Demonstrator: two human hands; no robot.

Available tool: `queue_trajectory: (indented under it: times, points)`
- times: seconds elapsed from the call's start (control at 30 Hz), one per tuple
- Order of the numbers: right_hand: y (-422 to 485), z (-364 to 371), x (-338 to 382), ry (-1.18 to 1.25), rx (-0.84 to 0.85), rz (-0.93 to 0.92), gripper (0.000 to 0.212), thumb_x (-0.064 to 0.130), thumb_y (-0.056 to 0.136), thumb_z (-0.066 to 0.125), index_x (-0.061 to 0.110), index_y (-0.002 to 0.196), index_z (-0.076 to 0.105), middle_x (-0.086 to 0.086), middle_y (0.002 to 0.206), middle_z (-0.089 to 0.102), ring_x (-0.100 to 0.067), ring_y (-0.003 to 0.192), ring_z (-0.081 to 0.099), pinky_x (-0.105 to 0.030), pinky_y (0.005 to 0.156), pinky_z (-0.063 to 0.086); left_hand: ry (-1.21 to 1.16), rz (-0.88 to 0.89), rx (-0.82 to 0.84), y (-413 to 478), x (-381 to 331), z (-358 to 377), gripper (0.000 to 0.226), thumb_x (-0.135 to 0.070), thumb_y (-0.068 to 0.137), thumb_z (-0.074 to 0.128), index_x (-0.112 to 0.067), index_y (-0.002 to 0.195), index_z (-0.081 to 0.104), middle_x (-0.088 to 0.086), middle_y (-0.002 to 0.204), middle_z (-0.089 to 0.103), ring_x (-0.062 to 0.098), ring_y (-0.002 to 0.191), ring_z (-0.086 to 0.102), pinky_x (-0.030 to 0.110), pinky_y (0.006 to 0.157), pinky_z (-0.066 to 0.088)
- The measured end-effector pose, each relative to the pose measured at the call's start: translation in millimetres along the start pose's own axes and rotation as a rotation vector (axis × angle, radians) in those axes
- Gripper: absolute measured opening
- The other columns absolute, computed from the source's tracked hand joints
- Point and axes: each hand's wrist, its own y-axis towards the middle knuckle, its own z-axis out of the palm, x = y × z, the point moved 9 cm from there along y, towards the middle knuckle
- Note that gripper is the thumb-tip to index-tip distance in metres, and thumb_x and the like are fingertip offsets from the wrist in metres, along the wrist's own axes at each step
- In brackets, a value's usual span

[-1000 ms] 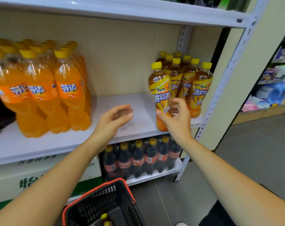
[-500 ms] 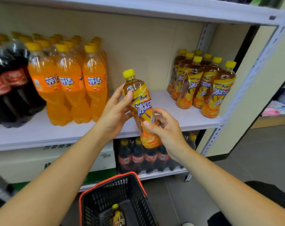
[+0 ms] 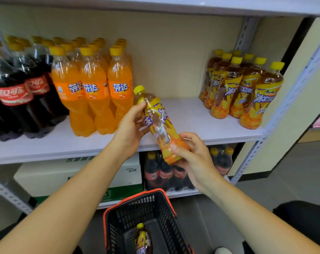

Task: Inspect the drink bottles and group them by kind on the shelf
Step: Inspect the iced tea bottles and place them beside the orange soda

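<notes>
shelf (image 3: pixel 192 114): cola bottles (image 3: pixel 14 92) left | soda bottles (image 3: pixel 93 88) beside | tea bottles (image 3: pixel 241 88) right | held bottle (image 3: pixel 161 121) in front | basket (image 3: pixel 155 197) below

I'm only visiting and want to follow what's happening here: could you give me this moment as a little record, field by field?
held: tea bottle, tilted, cap up and to the left
left hand: grips its upper part
right hand: grips its base
shelf, left to right: colas, orange sodas, a gap, teas
basket: on the floor below, with a spare tea inside
</notes>
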Motion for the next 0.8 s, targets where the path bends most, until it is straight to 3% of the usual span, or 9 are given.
queue_trajectory:
  times: [0.07, 0.2, 0.3, 0.4, 0.5, 0.6, 0.73, 0.8]
  points:
    - [3, 2, -8, 0.179, 0.049, 0.097, 0.040, 0.019, 0.074, 0.078, 0.011, 0.110, 0.062, -0.019, 0.113, 0.071, -0.030, 0.097, 0.070, -0.058, 0.090, 0.057, -0.047, 0.011, 0.052, 2, -1, -1, 0.018, -0.025, 0.095, 0.059, -0.020, 0.111, 0.065, -0.001, 0.096, 0.071, 0.015, 0.086, 0.067, 0.033, 0.084, 0.054]
    - [9, -4, -18, 0.299, 0.024, 0.207, 0.036, 0.021, 0.081, 0.071, 0.008, 0.115, 0.066, -0.017, 0.120, 0.072, -0.031, 0.111, 0.069, -0.058, 0.091, 0.058, -0.007, 0.051, 0.082, 0, -4, 0, 0.043, -0.008, 0.095, 0.061, -0.016, 0.138, 0.054, 0.010, 0.114, 0.071, 0.023, 0.098, 0.071, 0.041, 0.085, 0.060]
    - [13, -11, -16, 0.379, -0.009, 0.187, 0.045, 0.017, 0.080, 0.074, 0.014, 0.123, 0.064, -0.012, 0.114, 0.075, -0.029, 0.109, 0.072, -0.056, 0.086, 0.059, -0.006, 0.129, -0.029, -2, -10, -6, 0.055, -0.015, 0.084, 0.077, -0.018, 0.134, 0.055, 0.013, 0.124, 0.070, 0.026, 0.107, 0.071, 0.043, 0.085, 0.061]
    - [17, -18, -9, 0.401, -0.015, 0.155, 0.058, 0.006, 0.074, 0.077, 0.017, 0.128, 0.061, -0.018, 0.119, 0.072, -0.037, 0.110, 0.071, -0.054, 0.083, 0.060, 0.055, 0.194, -0.011, -4, -17, -2, 0.055, -0.025, 0.082, 0.078, -0.012, 0.132, 0.059, 0.006, 0.119, 0.072, 0.019, 0.104, 0.071, 0.038, 0.083, 0.060]
    - [17, -21, -6, 0.382, -0.028, 0.158, 0.046, 0.017, 0.080, 0.075, 0.013, 0.124, 0.064, -0.019, 0.128, 0.068, -0.036, 0.111, 0.071, -0.048, 0.081, 0.061, 0.089, 0.186, 0.056, -1, -18, 5, 0.053, -0.025, 0.089, 0.069, -0.019, 0.139, 0.054, -0.001, 0.119, 0.070, 0.016, 0.104, 0.068, 0.037, 0.090, 0.057]
    - [15, -19, -8, 0.370, -0.053, 0.194, 0.044, 0.033, 0.083, 0.070, 0.014, 0.122, 0.066, -0.016, 0.120, 0.073, -0.031, 0.108, 0.073, -0.038, 0.076, 0.062, 0.050, 0.164, 0.128, 0, -13, 9, 0.074, -0.013, 0.088, 0.062, -0.028, 0.155, 0.035, 0.006, 0.129, 0.065, 0.026, 0.114, 0.066, 0.050, 0.103, 0.052]
    - [13, -15, -14, 0.366, -0.052, 0.270, 0.046, 0.044, 0.095, 0.060, 0.010, 0.125, 0.064, -0.015, 0.109, 0.077, -0.029, 0.102, 0.075, -0.038, 0.082, 0.063, 0.021, 0.192, 0.133, -3, -13, 11, 0.082, -0.009, 0.089, 0.067, -0.033, 0.157, 0.029, 0.017, 0.142, 0.058, 0.034, 0.120, 0.065, 0.055, 0.099, 0.054]
    - [13, -9, -9, 0.389, -0.025, 0.239, 0.049, 0.037, 0.091, 0.066, 0.008, 0.131, 0.061, -0.018, 0.123, 0.072, -0.026, 0.107, 0.072, -0.039, 0.087, 0.062, 0.022, 0.216, 0.068, -4, -15, 7, 0.080, -0.011, 0.087, 0.072, -0.034, 0.153, 0.034, 0.014, 0.134, 0.065, 0.034, 0.121, 0.065, 0.054, 0.096, 0.056]
